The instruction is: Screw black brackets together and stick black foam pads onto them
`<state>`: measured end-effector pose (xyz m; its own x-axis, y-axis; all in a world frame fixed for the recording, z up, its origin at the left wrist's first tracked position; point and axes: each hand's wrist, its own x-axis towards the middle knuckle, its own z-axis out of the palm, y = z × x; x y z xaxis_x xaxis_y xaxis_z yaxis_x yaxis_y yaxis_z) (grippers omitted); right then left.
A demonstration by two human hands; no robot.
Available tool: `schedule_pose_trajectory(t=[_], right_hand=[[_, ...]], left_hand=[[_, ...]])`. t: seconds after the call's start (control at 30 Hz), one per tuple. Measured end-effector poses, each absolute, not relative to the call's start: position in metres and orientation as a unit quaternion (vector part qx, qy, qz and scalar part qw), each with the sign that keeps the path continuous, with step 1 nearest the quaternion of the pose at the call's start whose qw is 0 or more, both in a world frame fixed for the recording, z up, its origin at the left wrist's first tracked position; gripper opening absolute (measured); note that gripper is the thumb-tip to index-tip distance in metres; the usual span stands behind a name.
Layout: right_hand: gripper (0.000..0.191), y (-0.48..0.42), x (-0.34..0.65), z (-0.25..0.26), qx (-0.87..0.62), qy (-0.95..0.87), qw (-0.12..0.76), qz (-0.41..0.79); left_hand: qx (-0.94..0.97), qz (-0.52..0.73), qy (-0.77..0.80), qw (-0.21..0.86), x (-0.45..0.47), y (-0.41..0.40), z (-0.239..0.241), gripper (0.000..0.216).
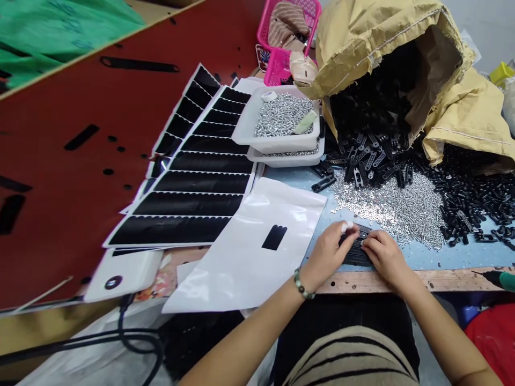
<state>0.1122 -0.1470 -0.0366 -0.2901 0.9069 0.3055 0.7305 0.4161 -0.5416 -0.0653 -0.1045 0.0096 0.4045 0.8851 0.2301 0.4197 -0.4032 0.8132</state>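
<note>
My left hand and my right hand rest close together at the table's front edge, over a small stack of black metal brackets. Both hands have fingers curled and pinched on the stack; the left thumb and forefinger show a white fingertip cover. A bead bracelet sits on my left wrist. Just beyond the hands lies a heap of silver screws. Behind it, loose black brackets spill from a tan paper sack.
Two stacked white trays hold more screws. White sheets with black strips fan out to the left, with a white bag beside them. A red panel leans at left. A pink basket stands behind.
</note>
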Motion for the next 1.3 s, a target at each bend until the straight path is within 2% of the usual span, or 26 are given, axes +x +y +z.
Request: schedule_pose_trajectory(t=[0.13,0.27,0.4,0.47,0.57,0.7,0.77,0.9,1.17,1.3], right_hand=[[0.011,-0.145,0.12,-0.036,-0.523,-0.757,0.332,0.208],[0.016,-0.129,0.144,-0.028,-0.61,-0.689,0.364,0.145],[0.016,-0.115,0.164,-0.025,-0.65,-0.708,0.258,0.099],[0.016,-0.112,0.164,-0.028,-0.667,-0.714,0.198,0.083],[0.015,-0.11,0.16,-0.033,-0.686,-0.707,0.159,0.067],[0.018,-0.106,0.16,-0.035,-0.676,-0.716,0.158,0.076],[0.019,-0.105,0.162,-0.035,-0.675,-0.713,0.172,0.075],[0.018,-0.103,0.164,-0.034,-0.672,-0.714,0.187,0.063],[0.016,-0.081,0.16,-0.029,-0.654,-0.749,0.099,0.031],[0.02,-0.083,0.167,-0.024,-0.643,-0.75,0.147,0.048]], left_hand=[[0.804,0.32,0.412,0.284,-0.063,-0.13,-0.01,0.012],[0.863,0.301,0.357,0.19,-0.052,-0.132,-0.025,0.017],[0.883,0.302,0.329,0.143,-0.049,-0.131,-0.029,0.021],[0.882,0.3,0.331,0.147,-0.05,-0.132,-0.028,0.019],[0.875,0.292,0.349,0.161,-0.057,-0.133,-0.027,0.017],[0.875,0.254,0.381,0.156,-0.063,-0.129,-0.032,0.059],[0.878,0.223,0.39,0.166,-0.063,-0.126,-0.038,0.074],[0.876,0.196,0.399,0.187,-0.058,-0.123,-0.046,0.073],[0.874,0.183,0.408,0.192,-0.057,-0.124,-0.045,0.069],[0.871,0.177,0.414,0.196,-0.059,-0.125,-0.038,0.074]])
